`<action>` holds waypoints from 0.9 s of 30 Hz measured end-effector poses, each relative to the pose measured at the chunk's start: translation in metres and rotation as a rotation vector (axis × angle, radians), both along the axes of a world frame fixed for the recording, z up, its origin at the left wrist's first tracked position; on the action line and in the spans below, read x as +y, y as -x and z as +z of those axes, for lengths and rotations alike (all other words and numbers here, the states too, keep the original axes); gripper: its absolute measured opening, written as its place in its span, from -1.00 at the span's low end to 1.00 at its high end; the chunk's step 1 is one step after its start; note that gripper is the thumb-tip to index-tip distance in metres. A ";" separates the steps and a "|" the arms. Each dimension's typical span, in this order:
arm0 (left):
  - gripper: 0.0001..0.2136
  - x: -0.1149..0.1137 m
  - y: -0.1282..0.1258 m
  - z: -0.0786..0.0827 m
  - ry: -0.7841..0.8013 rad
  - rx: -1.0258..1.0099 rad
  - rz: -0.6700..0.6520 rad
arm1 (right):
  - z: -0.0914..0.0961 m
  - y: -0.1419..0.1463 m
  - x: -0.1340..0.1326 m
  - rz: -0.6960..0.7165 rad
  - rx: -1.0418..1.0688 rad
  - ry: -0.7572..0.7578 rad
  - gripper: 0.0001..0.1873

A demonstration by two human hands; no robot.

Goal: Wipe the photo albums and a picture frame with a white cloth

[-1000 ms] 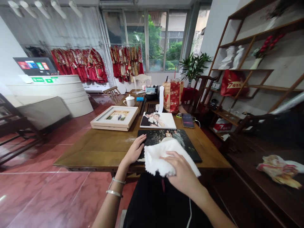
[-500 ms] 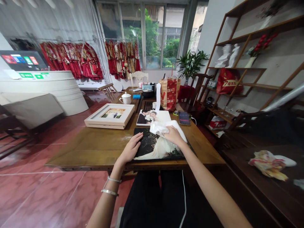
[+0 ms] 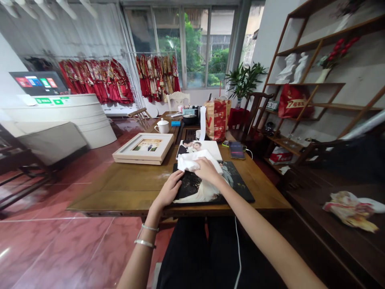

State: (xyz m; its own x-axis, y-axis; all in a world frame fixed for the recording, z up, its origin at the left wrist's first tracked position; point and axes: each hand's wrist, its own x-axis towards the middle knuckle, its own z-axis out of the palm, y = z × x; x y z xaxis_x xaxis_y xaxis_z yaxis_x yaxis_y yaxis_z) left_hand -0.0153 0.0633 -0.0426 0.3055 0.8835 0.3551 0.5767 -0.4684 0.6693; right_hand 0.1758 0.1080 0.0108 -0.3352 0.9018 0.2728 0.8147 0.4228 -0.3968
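Right hand (image 3: 207, 170) clenches crumpled white cloth (image 3: 188, 161) at 12 o'clock on dark glossy photo panel (image 3: 240, 188) | my left hand (image 3: 169, 192), open, pins its 9 o'clock edge | risk: trapped grit may scratch gloss.

Table (image 3: 129, 188), wood: framed picture (image 3: 144, 147) lying flat at left; white photo book (image 3: 212, 148) just right of it; phone (image 3: 236, 149) face up beside that, cable attached; red paper bag (image 3: 218, 119) upright behind; white lidded cup (image 3: 163, 126) further back. Potted plant (image 3: 244, 80) by window; red garments (image 3: 99, 82) on rail; shelf unit (image 3: 303, 84) at right; crumpled wrapping (image 3: 349, 204) on dark bench.
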 end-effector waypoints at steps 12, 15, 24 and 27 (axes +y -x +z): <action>-0.64 0.000 0.000 0.000 -0.036 -0.051 -0.037 | -0.019 -0.085 -0.041 -0.283 -0.017 -0.097 -0.50; -0.64 0.000 -0.001 0.000 -0.031 -0.061 -0.032 | -0.018 -0.057 -0.061 -0.123 -0.020 -0.102 -0.49; -0.64 -0.002 -0.002 0.003 -0.003 -0.075 -0.014 | -0.004 -0.058 -0.131 0.300 0.071 -0.005 -0.37; -0.64 -0.002 -0.001 0.002 -0.004 -0.067 -0.016 | -0.011 -0.088 -0.117 0.208 0.057 0.004 -0.31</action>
